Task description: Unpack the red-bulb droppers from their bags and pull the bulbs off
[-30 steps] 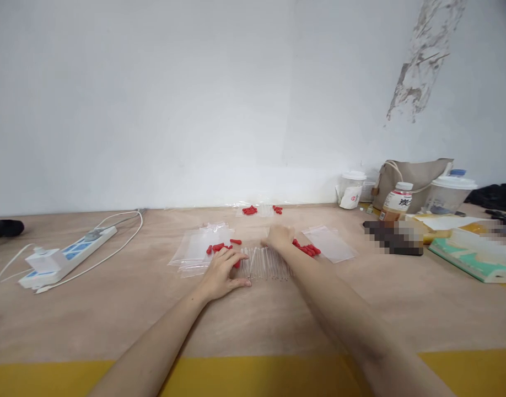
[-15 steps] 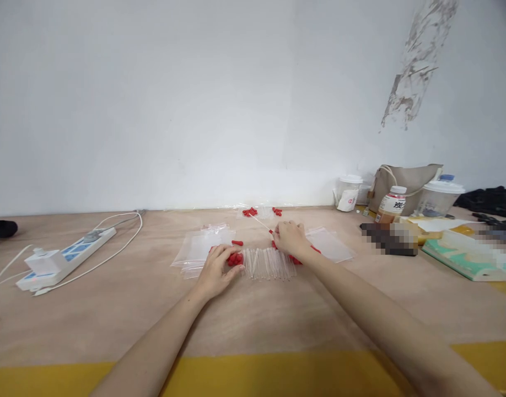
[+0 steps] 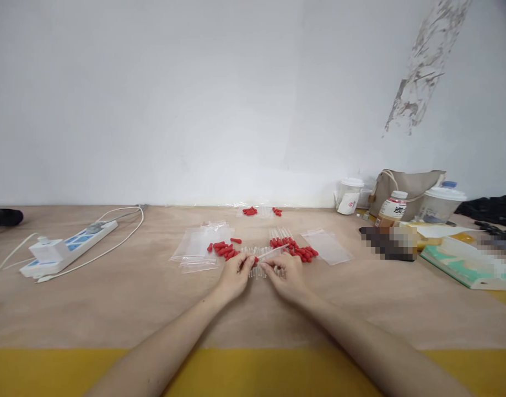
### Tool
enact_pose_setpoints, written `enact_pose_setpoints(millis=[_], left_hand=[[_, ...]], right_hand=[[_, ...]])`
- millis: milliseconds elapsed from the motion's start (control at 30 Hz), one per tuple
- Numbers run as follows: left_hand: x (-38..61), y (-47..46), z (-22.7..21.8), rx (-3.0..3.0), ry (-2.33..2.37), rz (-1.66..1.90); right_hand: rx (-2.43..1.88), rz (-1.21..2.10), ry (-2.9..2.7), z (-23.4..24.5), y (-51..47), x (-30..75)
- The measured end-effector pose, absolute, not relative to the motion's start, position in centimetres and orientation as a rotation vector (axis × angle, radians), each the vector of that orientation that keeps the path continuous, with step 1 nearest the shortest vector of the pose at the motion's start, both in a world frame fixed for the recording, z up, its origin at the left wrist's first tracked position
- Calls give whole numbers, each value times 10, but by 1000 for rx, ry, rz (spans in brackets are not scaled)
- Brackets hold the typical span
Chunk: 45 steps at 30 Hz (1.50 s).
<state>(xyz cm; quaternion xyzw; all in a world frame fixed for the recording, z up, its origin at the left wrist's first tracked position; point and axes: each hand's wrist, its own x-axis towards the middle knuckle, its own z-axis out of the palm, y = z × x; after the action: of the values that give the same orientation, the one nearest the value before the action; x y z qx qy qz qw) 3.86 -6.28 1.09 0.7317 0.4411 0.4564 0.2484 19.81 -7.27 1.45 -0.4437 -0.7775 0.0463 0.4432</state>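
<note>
My left hand [image 3: 235, 274] pinches a small red rubber bulb [image 3: 255, 259] between thumb and fingertips. From the bulb a thin clear dropper tube [image 3: 273, 252] slants up to the right. My right hand [image 3: 286, 274] is closed at this tube, its thumb close to the left fingertips; the exact grip is partly hidden. Under both hands lies a row of clear tubes [image 3: 257, 273], largely covered. Loose red bulbs [image 3: 224, 250] lie beyond my left hand. Beyond my right hand, several droppers with red bulbs [image 3: 281, 238] lie side by side, near a pile of red bulbs [image 3: 306, 253].
Clear plastic bags lie in a left stack [image 3: 195, 245] and a right stack [image 3: 328, 246]. More red bulbs [image 3: 249, 211] sit in plastic by the wall. A power strip [image 3: 71, 249] stands left; a bottle [image 3: 391, 209], lidded cup [image 3: 349, 197], grey bag [image 3: 410, 190] and green-white box [image 3: 463, 264] stand right.
My right hand has come back toward me from the far side, leaving a dropper with its red bulb among the others. My left hand has moved right from the bulb pile with a red bulb.
</note>
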Motion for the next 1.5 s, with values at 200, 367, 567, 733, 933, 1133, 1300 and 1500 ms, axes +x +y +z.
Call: enact_pose_setpoints(millis=[200,367,567,733,933,1133,1300,1500], left_hand=[[26,-62,19,2383,1351,1218],[27,-69,18,2698,1255,1192],[17,-66,9,2968,1179,1049],[16,-71,14,3064,1184,1017],[8,-72,22,3092,1174,979],[-46,-48,35,2385,1730,1427],[-56,-30,28,2191,1883,1349],[-62,-12,14,2058,2086,1324]], right_hand=[[-901,-625,-1915,18,-67,216],[-847,-644,-2097,3,-61,215],[-779,-651,-2145,-7,-63,220],[-770,-658,-2150,-7,-66,221],[-787,-633,-2126,-5,-66,226],[-1157,-396,-1832,2,-54,247],[-1304,-176,-1860,5,-57,236],[-1439,-117,-1915,12,-53,230]])
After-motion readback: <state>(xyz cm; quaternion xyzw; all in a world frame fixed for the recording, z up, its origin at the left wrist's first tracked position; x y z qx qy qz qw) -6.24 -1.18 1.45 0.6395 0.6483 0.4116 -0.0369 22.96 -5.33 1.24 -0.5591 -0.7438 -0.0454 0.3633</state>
